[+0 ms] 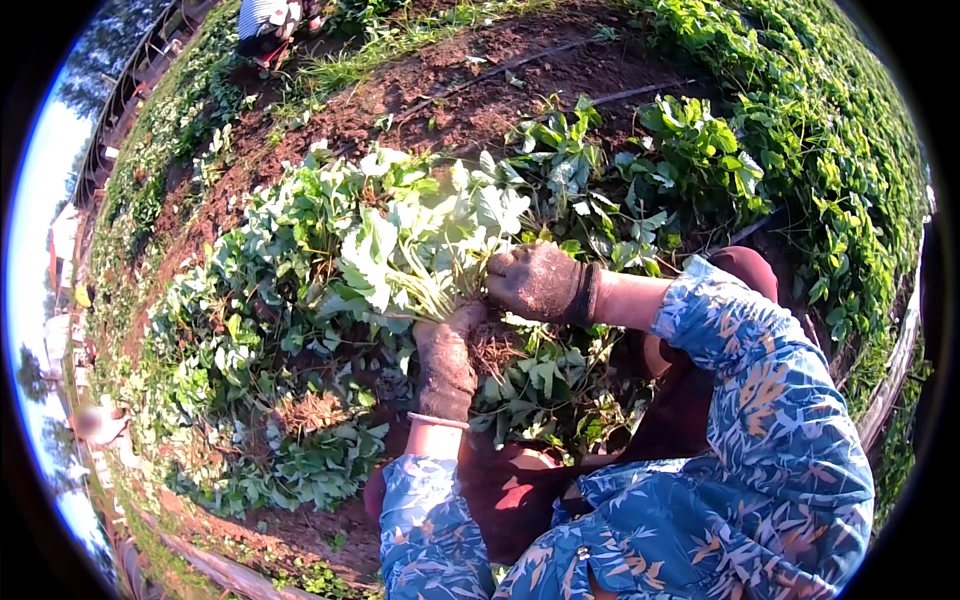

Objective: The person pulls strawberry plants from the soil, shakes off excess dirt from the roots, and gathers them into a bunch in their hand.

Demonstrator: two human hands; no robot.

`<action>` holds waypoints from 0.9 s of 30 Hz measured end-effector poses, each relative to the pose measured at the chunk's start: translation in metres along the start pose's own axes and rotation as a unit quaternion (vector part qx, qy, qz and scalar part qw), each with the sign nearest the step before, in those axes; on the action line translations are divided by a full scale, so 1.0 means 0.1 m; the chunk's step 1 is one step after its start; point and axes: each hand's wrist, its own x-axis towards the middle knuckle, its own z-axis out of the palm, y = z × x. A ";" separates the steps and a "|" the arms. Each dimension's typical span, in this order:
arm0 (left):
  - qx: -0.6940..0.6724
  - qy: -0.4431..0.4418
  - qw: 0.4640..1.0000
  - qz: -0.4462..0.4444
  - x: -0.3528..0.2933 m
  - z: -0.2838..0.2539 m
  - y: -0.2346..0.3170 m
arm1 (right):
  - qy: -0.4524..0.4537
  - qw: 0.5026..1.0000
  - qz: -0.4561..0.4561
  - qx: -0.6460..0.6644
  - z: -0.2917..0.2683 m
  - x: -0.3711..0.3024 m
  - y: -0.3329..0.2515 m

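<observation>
A bunch of leafy plants point(425, 255) with pale stems and broad toothed green leaves is gathered in front of me. My left hand point(446, 360), in a soil-stained glove, is closed round the lower stems. Brown stringy roots point(492, 352) hang out beside it, below the right hand. My right hand point(535, 283), gloved and dirty too, has its fingers curled against the right side of the same stems; its fingertips are partly hidden by leaves. Under and around both hands lie more uprooted-looking leafy plants point(290, 255).
Another clump of brown roots point(312, 412) lies among the leaves at left. Bare reddish soil point(480, 85) stretches ahead, crossed by a thin dark line. Dense green plants point(800, 130) grow at right. Another person point(268, 25) is at the far left, and a blurred figure point(100, 425) at the left rim.
</observation>
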 end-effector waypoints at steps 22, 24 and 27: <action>0.008 0.003 0.991 0.133 -0.01 -0.38 0.13 | -0.042 0.585 0.366 0.722 0.13 -0.18 -0.05; 0.046 0.012 0.991 0.128 -0.05 -0.34 0.09 | 0.028 0.529 0.351 0.772 0.05 -0.08 -0.11; 0.076 0.010 0.991 0.111 -0.12 -0.23 0.10 | 0.086 0.528 0.365 0.762 -0.09 0.05 -0.23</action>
